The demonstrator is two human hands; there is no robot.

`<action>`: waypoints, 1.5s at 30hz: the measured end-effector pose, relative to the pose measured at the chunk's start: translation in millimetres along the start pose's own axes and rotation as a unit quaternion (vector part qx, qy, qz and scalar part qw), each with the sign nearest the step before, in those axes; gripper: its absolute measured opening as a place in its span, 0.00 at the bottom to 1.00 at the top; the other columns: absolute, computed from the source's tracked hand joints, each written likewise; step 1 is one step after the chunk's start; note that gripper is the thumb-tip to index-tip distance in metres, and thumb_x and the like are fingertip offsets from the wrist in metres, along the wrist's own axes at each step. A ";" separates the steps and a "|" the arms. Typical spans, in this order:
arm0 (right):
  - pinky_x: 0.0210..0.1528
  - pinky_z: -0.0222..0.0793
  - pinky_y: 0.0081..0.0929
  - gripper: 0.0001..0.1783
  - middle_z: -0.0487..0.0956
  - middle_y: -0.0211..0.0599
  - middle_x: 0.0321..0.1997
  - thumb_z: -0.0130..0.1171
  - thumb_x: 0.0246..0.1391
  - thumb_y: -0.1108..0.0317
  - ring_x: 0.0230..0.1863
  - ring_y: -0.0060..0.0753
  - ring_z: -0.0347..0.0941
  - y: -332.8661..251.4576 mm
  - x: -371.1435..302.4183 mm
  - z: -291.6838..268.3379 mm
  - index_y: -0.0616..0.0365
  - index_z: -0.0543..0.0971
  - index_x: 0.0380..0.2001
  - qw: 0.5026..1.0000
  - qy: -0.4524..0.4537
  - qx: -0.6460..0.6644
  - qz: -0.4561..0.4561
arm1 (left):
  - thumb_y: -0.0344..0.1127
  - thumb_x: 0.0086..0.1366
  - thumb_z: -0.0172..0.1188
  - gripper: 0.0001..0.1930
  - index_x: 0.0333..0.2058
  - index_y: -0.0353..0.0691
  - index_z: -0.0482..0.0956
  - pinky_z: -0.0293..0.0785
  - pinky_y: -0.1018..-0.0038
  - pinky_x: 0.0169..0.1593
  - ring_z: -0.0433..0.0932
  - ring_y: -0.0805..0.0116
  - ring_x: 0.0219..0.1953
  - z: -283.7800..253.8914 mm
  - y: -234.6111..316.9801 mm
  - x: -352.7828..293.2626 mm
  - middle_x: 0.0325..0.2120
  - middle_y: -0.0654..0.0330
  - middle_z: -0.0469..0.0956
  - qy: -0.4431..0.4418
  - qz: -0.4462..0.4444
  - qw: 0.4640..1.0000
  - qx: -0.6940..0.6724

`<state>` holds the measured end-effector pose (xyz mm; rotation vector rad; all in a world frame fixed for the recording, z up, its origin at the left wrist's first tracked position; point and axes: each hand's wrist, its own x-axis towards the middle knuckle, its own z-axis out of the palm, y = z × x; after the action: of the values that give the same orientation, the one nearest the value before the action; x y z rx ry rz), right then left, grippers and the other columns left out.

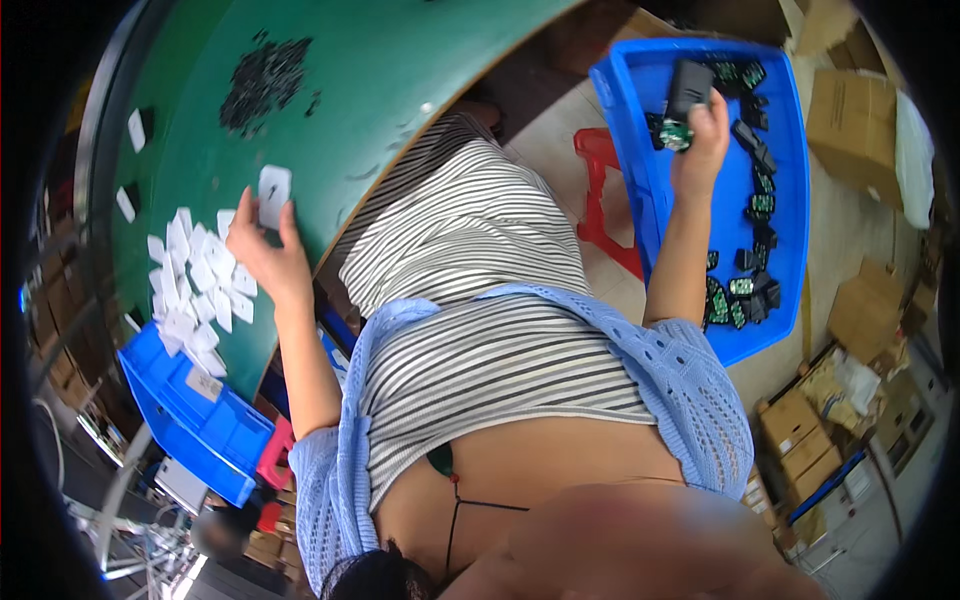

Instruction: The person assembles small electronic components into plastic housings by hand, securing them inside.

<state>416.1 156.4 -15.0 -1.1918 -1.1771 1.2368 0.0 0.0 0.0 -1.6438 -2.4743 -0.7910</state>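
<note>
My left hand (265,252) is over the green table, thumb and forefinger spread apart beside a white plate-like plastic piece (275,188) with a dark mark in its middle. The thumb tip is at that piece's edge; whether it touches cannot be told. Close by this hand lies a heap of similar white pieces (185,275). My right hand (706,135) is closed on a black plastic casing (690,88), raised above a blue bin (722,215). A green circuit board (676,134) shows at the casing's lower end. Several black casings and green boards (762,205) lie in the bin.
Small black parts (265,85) are piled on the green table (370,60). Two white pieces lie near its left edge. Another blue bin (195,405) stands at lower left. A red stool (605,205) is beside the right bin, with cardboard boxes (852,125) farther right.
</note>
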 end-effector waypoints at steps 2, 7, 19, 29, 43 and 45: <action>0.52 0.70 0.29 0.29 0.76 0.37 0.45 0.64 0.46 0.65 0.45 0.37 0.73 -15.4 5.3 26.9 0.62 0.69 0.52 0.977 -0.073 -0.121 -0.157 | 0.31 0.56 0.67 0.26 0.54 0.39 0.71 0.66 0.67 0.50 0.70 0.57 0.46 1.0 15.7 -13.3 0.43 0.54 0.76 0.003 0.029 0.999 -0.014; 0.49 0.68 0.31 0.32 0.75 0.43 0.47 0.71 0.38 0.62 0.46 0.41 0.72 -48.8 37.7 165.5 0.61 0.74 0.49 0.849 -0.281 -0.284 -0.347 | 0.31 0.55 0.67 0.24 0.51 0.38 0.73 0.64 0.63 0.55 0.69 0.53 0.50 -3.1 -1.0 -2.4 0.47 0.53 0.74 0.018 0.028 0.999 -0.039; 0.52 0.67 0.37 0.19 0.74 0.47 0.45 0.58 0.51 0.67 0.48 0.50 0.70 -73.3 85.5 255.8 0.61 0.75 0.47 0.773 -0.302 -0.396 -0.393 | 0.30 0.52 0.68 0.24 0.49 0.39 0.73 0.66 0.63 0.52 0.70 0.54 0.48 -1.3 7.2 1.1 0.45 0.58 0.76 0.073 0.054 0.990 -0.105; 0.48 0.69 0.36 0.16 0.75 0.47 0.42 0.62 0.46 0.76 0.45 0.50 0.72 -80.8 77.3 259.5 0.61 0.76 0.41 0.740 -0.209 -0.427 -0.475 | 0.31 0.52 0.66 0.24 0.49 0.43 0.75 0.63 0.64 0.52 0.70 0.58 0.50 -2.2 7.6 4.2 0.43 0.63 0.77 0.040 0.035 0.985 -0.166; 0.52 0.71 0.29 0.16 0.79 0.37 0.47 0.60 0.56 0.72 0.50 0.29 0.75 -64.1 -20.1 261.7 0.60 0.76 0.49 0.906 -0.417 -0.074 -0.018 | 0.28 0.63 0.59 0.20 0.54 0.36 0.71 0.72 0.72 0.52 0.75 0.66 0.51 -15.2 13.2 8.7 0.52 0.56 0.74 0.056 -0.058 0.879 -0.470; 0.47 0.71 0.23 0.16 0.77 0.32 0.43 0.59 0.59 0.65 0.43 0.21 0.73 -59.6 -31.1 263.6 0.59 0.72 0.48 0.864 -0.439 0.162 0.184 | 0.30 0.66 0.56 0.20 0.56 0.34 0.69 0.70 0.72 0.55 0.74 0.66 0.52 -28.7 20.1 4.3 0.53 0.54 0.74 -0.038 -0.104 0.819 -0.563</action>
<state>154.9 125.9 54.5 -0.5828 -1.3065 2.3167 9.4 -3.3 33.8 -1.5474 -2.3080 -2.6160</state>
